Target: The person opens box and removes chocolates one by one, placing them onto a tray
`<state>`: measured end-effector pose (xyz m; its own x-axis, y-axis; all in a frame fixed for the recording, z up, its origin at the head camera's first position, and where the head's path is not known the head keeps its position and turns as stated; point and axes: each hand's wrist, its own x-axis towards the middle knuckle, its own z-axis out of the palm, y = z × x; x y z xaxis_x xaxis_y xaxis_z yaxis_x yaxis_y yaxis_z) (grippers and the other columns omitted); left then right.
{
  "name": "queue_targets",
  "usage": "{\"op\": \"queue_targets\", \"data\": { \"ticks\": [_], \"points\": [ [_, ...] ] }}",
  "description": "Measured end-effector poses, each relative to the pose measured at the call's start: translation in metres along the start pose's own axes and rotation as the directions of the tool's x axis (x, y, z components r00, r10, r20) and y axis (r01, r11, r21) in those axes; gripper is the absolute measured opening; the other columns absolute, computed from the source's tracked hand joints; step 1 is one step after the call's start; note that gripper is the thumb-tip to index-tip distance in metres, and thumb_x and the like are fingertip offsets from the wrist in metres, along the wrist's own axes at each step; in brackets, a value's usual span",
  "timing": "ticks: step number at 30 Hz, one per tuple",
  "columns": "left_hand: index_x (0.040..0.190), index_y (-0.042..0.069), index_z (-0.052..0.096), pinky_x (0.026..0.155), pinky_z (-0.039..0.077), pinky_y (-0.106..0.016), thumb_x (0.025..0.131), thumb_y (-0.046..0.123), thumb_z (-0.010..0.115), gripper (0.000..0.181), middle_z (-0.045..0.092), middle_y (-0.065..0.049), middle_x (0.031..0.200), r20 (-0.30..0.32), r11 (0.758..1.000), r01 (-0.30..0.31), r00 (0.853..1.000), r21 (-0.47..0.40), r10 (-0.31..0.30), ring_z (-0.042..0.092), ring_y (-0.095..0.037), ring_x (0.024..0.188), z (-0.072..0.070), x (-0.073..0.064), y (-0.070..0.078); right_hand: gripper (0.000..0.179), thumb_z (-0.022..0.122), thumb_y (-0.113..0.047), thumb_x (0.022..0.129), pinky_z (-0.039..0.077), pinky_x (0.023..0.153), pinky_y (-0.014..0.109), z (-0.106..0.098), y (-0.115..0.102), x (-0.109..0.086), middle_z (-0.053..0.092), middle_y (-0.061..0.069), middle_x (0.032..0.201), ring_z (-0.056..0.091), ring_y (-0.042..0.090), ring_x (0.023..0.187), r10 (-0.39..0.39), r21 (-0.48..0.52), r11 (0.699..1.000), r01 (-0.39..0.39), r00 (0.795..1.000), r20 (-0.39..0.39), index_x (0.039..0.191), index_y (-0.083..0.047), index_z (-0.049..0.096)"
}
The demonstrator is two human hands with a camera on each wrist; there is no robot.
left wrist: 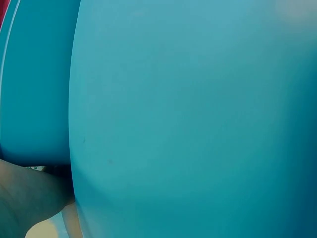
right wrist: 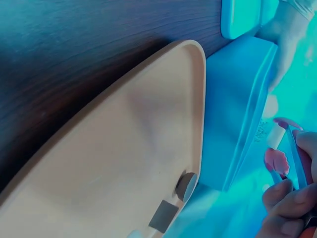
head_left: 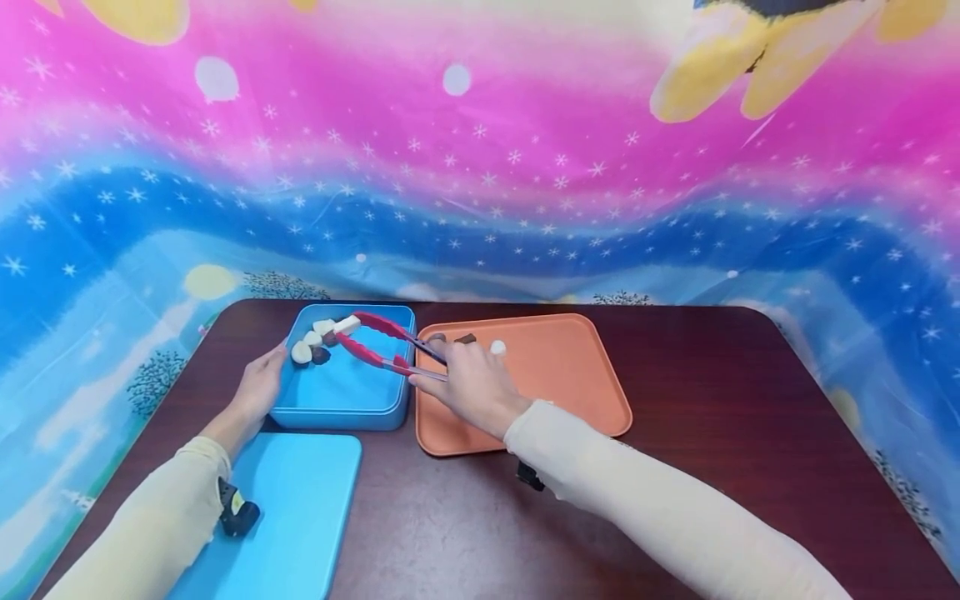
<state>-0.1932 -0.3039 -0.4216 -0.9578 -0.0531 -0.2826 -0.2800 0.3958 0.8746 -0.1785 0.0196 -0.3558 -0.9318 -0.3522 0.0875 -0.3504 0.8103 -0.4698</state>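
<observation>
1. Currently, we are gripping red-tipped tongs (head_left: 384,325) in our right hand (head_left: 476,383), its fingers curling round the handles.
2. Between the tongs' tips we are holding a white block (head_left: 347,325) over the inside of the blue box (head_left: 363,383); whether it is touching the neighbouring pieces, we are not able to tell.
3. Our left hand (head_left: 258,387) is resting against the box's left outer wall, its visible fingers lying nearly straight.
4. Inside the box, pale pieces (head_left: 302,352) and dark brown pieces (head_left: 320,356) are clustering near the upper left corner.
5. Just right of the box, an orange tray (head_left: 562,371) is bearing a dark disc (right wrist: 185,186), a dark square block (right wrist: 163,216) and a small white piece (head_left: 498,347) near its far edge.
6. Nearer us, a blue flat lid (head_left: 300,500) is lying beneath our left forearm's side.
7. We are wearing cream sleeves (head_left: 637,483), and everything is sitting on a dark reddish-brown table (head_left: 712,400).
8. Behind it, a snowflake-printed backdrop (head_left: 480,158) is hanging.
</observation>
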Motion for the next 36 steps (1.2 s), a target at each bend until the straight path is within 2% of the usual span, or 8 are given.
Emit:
{"op": "queue_targets", "data": {
  "ticks": [2, 4, 8, 11, 16, 20, 29, 36],
  "points": [
    [0.161, 0.013, -0.003, 0.126, 0.006, -0.064, 0.110, 0.046, 0.009, 0.062, -0.005, -0.013, 0.170, -0.002, 1.000, -0.003, 1.000, 0.001, 0.003, -0.006, -0.042, 0.157, 0.000, 0.000, 0.000, 0.055, 0.070, -0.055, 0.091, 0.043, 0.063, 0.032, -0.003, 0.003, -0.002, 0.065, -0.006, 0.068, 0.057, 0.010, 0.060, -0.006, -0.010, 1.000, 0.006, 1.000, -0.012, 0.137, -0.024, 0.066],
    [0.161, 0.013, -0.003, 0.126, 0.006, -0.064, 0.110, 0.046, 0.009, 0.063, -0.005, -0.013, 0.170, -0.004, 1.000, -0.002, 1.000, -0.001, 0.002, -0.006, -0.042, 0.157, 0.000, 0.000, -0.001, 0.056, 0.070, -0.055, 0.091, 0.041, 0.065, 0.033, -0.004, 0.007, -0.005, 0.062, -0.007, 0.063, 0.055, 0.013, 0.063, -0.004, -0.014, 1.000, 0.004, 1.000, -0.023, 0.138, -0.025, 0.065],
    [0.162, 0.013, -0.002, 0.127, 0.007, -0.064, 0.110, 0.046, 0.010, 0.062, -0.004, -0.013, 0.171, -0.003, 1.000, 0.008, 1.000, -0.003, -0.008, -0.005, -0.042, 0.157, 0.001, 0.001, -0.001, 0.058, 0.070, -0.055, 0.090, 0.038, 0.052, 0.029, -0.007, 0.015, -0.010, 0.054, -0.003, 0.055, 0.049, 0.021, 0.062, 0.023, 0.024, 0.999, -0.022, 1.000, -0.022, 0.141, -0.028, 0.062],
    [0.162, 0.013, -0.002, 0.127, 0.007, -0.064, 0.110, 0.046, 0.010, 0.063, -0.004, -0.014, 0.171, -0.004, 1.000, 0.016, 1.000, -0.006, -0.016, -0.004, -0.043, 0.157, 0.002, 0.001, -0.001, 0.057, 0.071, -0.054, 0.090, 0.034, 0.046, 0.027, -0.010, 0.020, -0.015, 0.053, 0.001, 0.059, 0.047, 0.021, 0.062, 0.051, 0.051, 0.997, -0.050, 0.999, -0.017, 0.140, -0.029, 0.063],
    [0.162, 0.012, -0.001, 0.126, 0.006, -0.064, 0.110, 0.045, 0.010, 0.063, -0.004, -0.014, 0.170, -0.017, 1.000, 0.011, 1.000, 0.005, -0.011, -0.005, -0.043, 0.157, 0.001, 0.001, -0.001, 0.056, 0.075, -0.052, 0.088, 0.036, 0.048, 0.028, -0.015, 0.027, -0.021, 0.053, 0.004, 0.071, 0.047, 0.019, 0.061, 0.077, 0.082, 0.994, -0.074, 0.997, -0.029, 0.137, -0.025, 0.066],
    [0.162, 0.012, -0.002, 0.126, 0.005, -0.064, 0.110, 0.046, 0.010, 0.063, -0.004, -0.015, 0.170, -0.016, 1.000, 0.005, 1.000, 0.007, -0.005, -0.005, -0.043, 0.157, 0.000, 0.001, -0.001, 0.054, 0.075, -0.051, 0.088, 0.035, 0.049, 0.028, -0.018, 0.032, -0.026, 0.052, 0.003, 0.072, 0.046, 0.017, 0.058, 0.066, 0.079, 0.995, -0.062, 0.997, -0.051, 0.134, -0.023, 0.068],
    [0.162, 0.012, -0.001, 0.127, 0.006, -0.063, 0.110, 0.044, 0.010, 0.062, -0.003, -0.015, 0.170, -0.015, 1.000, -0.003, 1.000, 0.006, 0.003, -0.004, -0.042, 0.157, 0.001, 0.002, -0.002, 0.060, 0.075, -0.052, 0.087, 0.029, 0.047, 0.027, -0.027, 0.044, -0.037, 0.047, -0.003, 0.057, 0.040, 0.013, 0.052, 0.083, 0.049, 0.996, -0.081, 0.995, -0.053, 0.137, -0.018, 0.066],
    [0.162, 0.012, -0.002, 0.127, 0.006, -0.064, 0.110, 0.043, 0.009, 0.061, -0.003, -0.016, 0.170, -0.019, 1.000, -0.005, 1.000, 0.017, 0.006, -0.004, -0.043, 0.157, 0.001, 0.001, -0.001, 0.065, 0.077, -0.051, 0.087, 0.032, 0.045, 0.026, -0.032, 0.058, -0.052, 0.046, -0.003, 0.057, 0.042, 0.013, 0.051, 0.082, 0.030, 0.996, -0.081, 0.996, -0.046, 0.141, -0.018, 0.062]
  ]
}}
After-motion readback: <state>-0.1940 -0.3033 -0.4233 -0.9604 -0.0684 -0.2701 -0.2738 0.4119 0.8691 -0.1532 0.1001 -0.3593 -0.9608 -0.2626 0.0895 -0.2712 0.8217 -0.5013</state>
